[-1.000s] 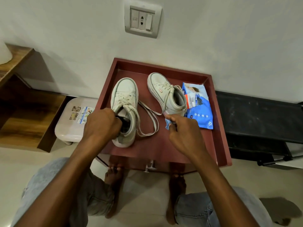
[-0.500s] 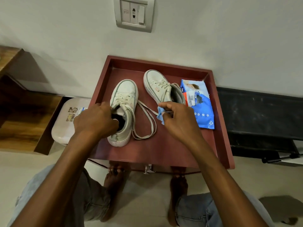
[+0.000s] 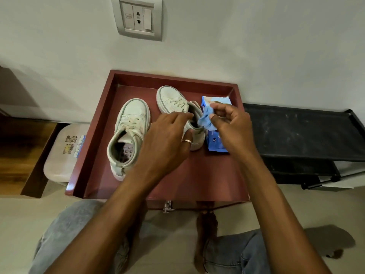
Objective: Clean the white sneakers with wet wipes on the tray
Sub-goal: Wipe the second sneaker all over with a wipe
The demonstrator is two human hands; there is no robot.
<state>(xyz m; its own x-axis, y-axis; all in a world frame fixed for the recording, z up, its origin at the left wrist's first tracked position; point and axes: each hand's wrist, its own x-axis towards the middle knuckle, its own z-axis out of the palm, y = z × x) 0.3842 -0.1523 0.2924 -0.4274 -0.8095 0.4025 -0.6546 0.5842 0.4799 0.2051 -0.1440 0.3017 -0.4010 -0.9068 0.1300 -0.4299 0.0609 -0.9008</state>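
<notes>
Two white sneakers stand on a dark red tray [image 3: 98, 135]. The left sneaker [image 3: 129, 131] lies free, its opening towards me. My left hand [image 3: 167, 141] reaches across to the right sneaker [image 3: 171, 99], fingers extended at its collar and thumb by its heel; whether it grips is unclear. My right hand [image 3: 229, 125] pinches a crumpled blue wet wipe [image 3: 205, 119] just right of that sneaker's opening. The blue wipes pack [image 3: 216, 144] lies under my right hand, mostly hidden.
The tray sits against a white wall with a switch plate [image 3: 138, 17]. A white plastic stool [image 3: 63, 153] and wooden shelf [image 3: 17, 153] are to the left. A black rack [image 3: 300, 133] stands to the right. My knees and bare feet are below the tray.
My left hand let go of the left sneaker and moved right to the right sneaker. My right hand lifted the blue wipe up and right, above the pack.
</notes>
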